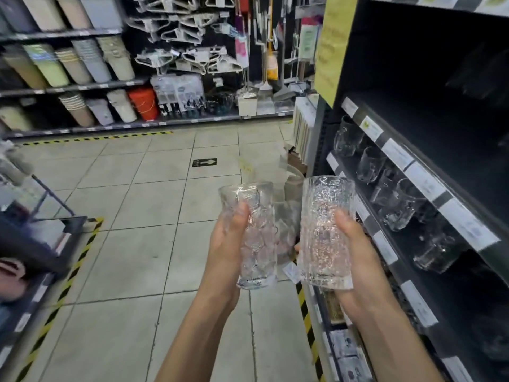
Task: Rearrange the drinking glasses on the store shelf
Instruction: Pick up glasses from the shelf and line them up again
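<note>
Left hand [227, 244] is wrapped round a bubble-patterned glass [257, 238], thumb laid on the near wall, fingers curled behind; the glass is held upright over the tiled floor [132, 216]. Just right of those fingers, a rough-textured glass [325, 230] is gripped upright by the right hand [358, 252], thumb on the near wall, fingers round the far side. The two glasses are held near each other; contact cannot be told. Blurred clear glassware [289, 213] is seen behind the gap. Right of the right fingers, other glasses [399, 208] are stood on the dark store shelf [425, 183].
</note>
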Demonstrator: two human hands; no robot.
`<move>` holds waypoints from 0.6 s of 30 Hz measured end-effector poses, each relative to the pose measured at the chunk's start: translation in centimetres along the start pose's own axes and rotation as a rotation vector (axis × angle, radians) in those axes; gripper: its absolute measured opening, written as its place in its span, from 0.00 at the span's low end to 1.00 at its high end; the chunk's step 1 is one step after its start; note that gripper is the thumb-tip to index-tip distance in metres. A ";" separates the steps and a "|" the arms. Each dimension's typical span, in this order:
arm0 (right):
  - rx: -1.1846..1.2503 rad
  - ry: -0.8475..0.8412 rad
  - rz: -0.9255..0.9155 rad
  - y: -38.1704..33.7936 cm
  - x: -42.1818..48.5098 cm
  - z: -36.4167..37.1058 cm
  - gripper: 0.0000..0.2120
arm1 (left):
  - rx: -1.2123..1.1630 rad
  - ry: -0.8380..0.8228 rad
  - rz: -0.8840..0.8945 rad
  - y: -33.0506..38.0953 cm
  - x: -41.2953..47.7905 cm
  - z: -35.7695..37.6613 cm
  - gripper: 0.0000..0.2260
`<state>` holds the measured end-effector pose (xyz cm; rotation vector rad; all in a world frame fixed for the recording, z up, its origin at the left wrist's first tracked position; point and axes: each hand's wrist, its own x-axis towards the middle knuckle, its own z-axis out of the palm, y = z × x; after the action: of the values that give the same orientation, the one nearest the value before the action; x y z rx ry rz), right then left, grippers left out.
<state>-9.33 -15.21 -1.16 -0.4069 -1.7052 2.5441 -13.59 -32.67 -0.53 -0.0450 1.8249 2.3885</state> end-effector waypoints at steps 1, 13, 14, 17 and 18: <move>0.013 0.002 0.011 0.0 1.3 0.0 0.37 | 0.009 -0.003 -0.010 0.1 1.3 0.0 0.35; 0.001 0.067 -0.085 -5.1 21.1 -0.3 0.31 | 0.097 -0.116 -0.001 1.5 22.5 4.3 0.36; 0.003 0.073 -0.095 -5.8 22.5 -0.6 0.31 | 0.096 -0.123 0.000 1.7 24.2 5.0 0.38; -0.015 0.144 -0.126 -7.6 26.1 -1.7 0.32 | 0.071 -0.145 -0.025 1.6 29.0 6.9 0.43; -0.008 0.162 -0.138 -8.1 27.0 -2.0 0.33 | 0.062 -0.168 -0.032 1.6 30.2 7.6 0.43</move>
<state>-35.69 -5.14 0.41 -0.4642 -1.6263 2.3401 -43.28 -23.08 -0.19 0.1286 1.8052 2.2384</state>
